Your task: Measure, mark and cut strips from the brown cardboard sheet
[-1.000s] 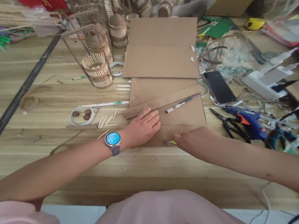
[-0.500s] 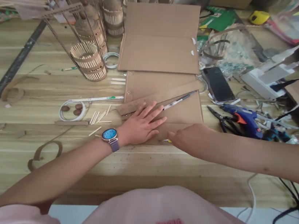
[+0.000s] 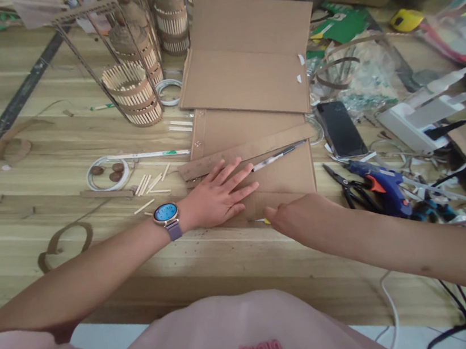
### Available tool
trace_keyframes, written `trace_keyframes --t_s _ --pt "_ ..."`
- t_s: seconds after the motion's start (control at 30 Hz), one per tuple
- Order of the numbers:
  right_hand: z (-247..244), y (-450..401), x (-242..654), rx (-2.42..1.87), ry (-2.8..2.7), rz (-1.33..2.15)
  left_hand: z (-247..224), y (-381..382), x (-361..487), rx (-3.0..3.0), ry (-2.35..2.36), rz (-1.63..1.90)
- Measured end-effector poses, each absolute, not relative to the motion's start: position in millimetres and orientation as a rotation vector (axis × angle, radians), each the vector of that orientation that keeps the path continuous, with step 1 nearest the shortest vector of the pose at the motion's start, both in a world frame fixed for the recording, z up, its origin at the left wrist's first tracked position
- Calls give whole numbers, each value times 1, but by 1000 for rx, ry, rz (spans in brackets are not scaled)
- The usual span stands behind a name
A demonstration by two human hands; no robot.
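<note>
My left hand (image 3: 217, 195) lies flat with fingers spread, pressing on a cardboard sheet (image 3: 287, 176) near the table's front. My right hand (image 3: 292, 216) is closed around a small yellow cutter knife (image 3: 266, 221); just its yellow end and thin pale blade show, at the sheet's near edge. A long cardboard strip (image 3: 251, 148) runs past my left fingertips. Beside it a pen (image 3: 280, 155) rests on the sheet. Another folded cardboard piece (image 3: 243, 58) overlaps the far end of the sheet.
Stick-built baskets (image 3: 132, 96) stand at the back left. A tape roll (image 3: 108, 174) with brown nuts inside and short wooden sticks (image 3: 148, 184) lie left. On the right are a phone (image 3: 341, 128), pliers (image 3: 349, 188), a blue glue gun (image 3: 383, 186) and a white power strip (image 3: 413, 122).
My right hand has shifted very slightly toward me with the cutter knife. My left hand stays spread on the cardboard. The whole view has moved a little.
</note>
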State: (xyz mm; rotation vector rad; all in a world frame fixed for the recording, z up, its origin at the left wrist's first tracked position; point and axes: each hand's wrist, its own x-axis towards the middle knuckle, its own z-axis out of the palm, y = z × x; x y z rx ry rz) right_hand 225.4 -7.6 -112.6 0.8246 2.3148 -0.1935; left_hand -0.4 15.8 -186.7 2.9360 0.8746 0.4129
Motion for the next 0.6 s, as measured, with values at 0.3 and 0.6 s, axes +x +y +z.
trace_keyframes --t_s 0.3,0.6 --pt "-108 -9 225 827 2289 -146 -188 16 -1 2934 870 411" --pt "-106 -9 233 847 2238 -170 -187 16 -1 2928 875 406"
